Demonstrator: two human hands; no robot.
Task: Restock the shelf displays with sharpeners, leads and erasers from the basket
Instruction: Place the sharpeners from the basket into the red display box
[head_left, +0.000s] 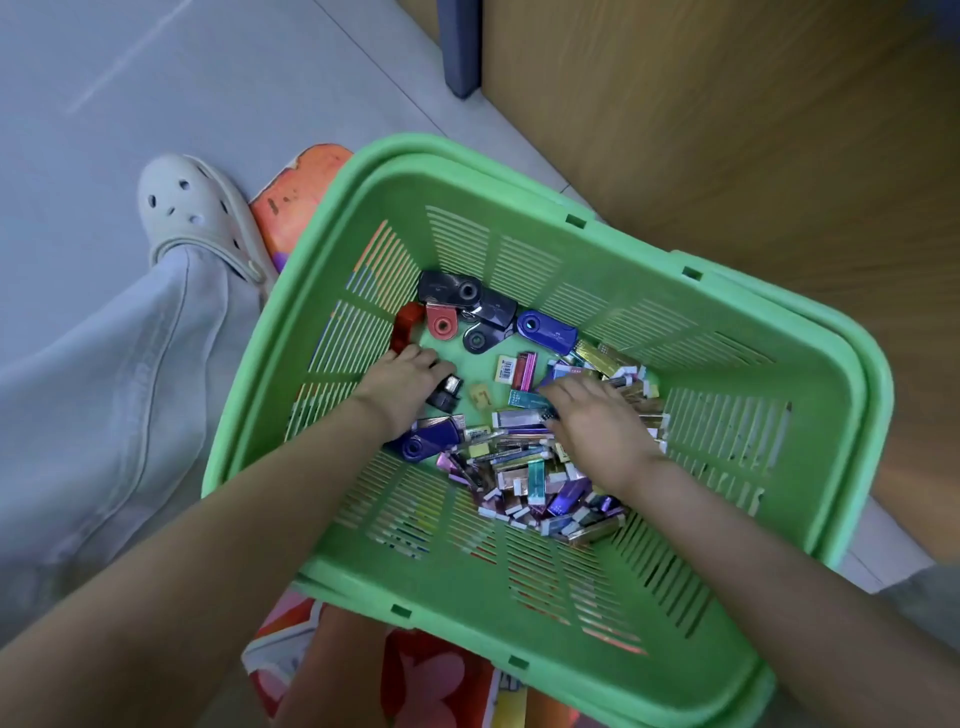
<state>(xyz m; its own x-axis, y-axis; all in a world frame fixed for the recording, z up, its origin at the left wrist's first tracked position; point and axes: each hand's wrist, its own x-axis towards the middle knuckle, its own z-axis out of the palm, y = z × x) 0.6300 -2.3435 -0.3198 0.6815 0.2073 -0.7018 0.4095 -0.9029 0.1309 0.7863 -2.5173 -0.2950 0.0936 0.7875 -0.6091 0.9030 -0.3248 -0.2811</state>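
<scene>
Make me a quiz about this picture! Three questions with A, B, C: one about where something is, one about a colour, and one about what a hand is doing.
1. Where is the pile of small packs?
A) on a shelf
B) in the bottom of the basket, under the right hand
C) in a pocket

2. What colour is the basket?
A) yellow
B) white
C) green

3. What is the left hand doing?
A) curling over a black sharpener
B) waving in the air
C) holding a pencil

Answers:
1 B: the packs lie on the basket's floor beneath the right hand's fingers.
2 C: its walls and rim are green.
3 A: the fingers bend over the black sharpener.
</scene>
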